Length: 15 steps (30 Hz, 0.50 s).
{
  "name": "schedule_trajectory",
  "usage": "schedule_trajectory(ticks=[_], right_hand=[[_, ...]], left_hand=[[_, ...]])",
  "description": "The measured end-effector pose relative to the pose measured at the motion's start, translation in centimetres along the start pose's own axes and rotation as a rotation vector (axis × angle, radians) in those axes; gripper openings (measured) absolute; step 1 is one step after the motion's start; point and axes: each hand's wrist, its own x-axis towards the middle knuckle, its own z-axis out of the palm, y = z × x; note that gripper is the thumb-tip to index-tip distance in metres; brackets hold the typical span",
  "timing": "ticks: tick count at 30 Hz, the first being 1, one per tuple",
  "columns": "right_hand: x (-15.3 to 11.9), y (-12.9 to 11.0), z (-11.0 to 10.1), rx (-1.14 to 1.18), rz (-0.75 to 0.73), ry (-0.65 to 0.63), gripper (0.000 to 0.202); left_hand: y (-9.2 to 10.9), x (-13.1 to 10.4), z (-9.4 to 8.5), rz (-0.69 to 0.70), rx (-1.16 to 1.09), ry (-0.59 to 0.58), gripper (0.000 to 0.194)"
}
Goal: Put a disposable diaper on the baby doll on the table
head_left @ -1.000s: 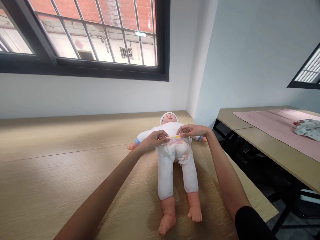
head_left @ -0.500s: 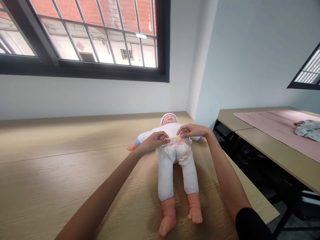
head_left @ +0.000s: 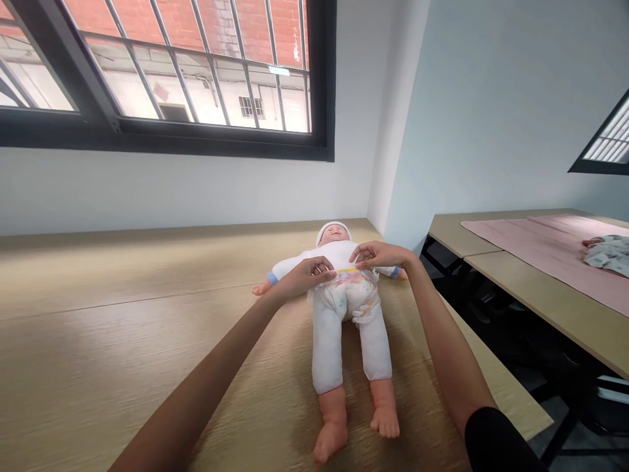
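The diaper [head_left: 350, 293] is around the hips of the doll [head_left: 327, 357], on the tabletop [head_left: 122, 367]. The left hand [head_left: 308, 273] and right hand [head_left: 381, 254] pinch its front edge, below the doll's chest. I'd expect it light, soft, tearable: best held by that edge's corners.

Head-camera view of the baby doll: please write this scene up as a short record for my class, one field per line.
Doll: white-clothed baby doll with bare feet, lying face up
Surface: tan wood-grain table
Diaper: white disposable diaper with yellow waist edge, over the doll's hips
Left hand: left hand, curled at the waistband's left end
Right hand: right hand, curled at its right end
Grip: firmness cannot be told
Right background: pink cloth under a pale bundled fabric
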Motion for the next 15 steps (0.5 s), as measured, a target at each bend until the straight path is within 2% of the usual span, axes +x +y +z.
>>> schedule_trajectory(ticks=[4,10,12,15], right_hand=[[0.24,0.09,0.09,0.027,-0.055,0.029,0.029],[-0.27,-0.13,-0.31,0.011,-0.058,0.111,0.022],[-0.31,-0.23,-0.30,-0.009,-0.066,0.120,0.024],[0.03,-0.47,0.12,-0.029,-0.059,0.109,0.038]], left_hand=[[-0.15,0.04,0.01,0.021,-0.034,-0.008,0.036],[-0.76,0.32,0.00,0.023,-0.080,-0.033,0.035],[-0.68,0.34,0.00,0.015,-0.078,-0.034,0.036],[-0.39,0.26,0.01,0.017,-0.070,-0.019,0.037]])
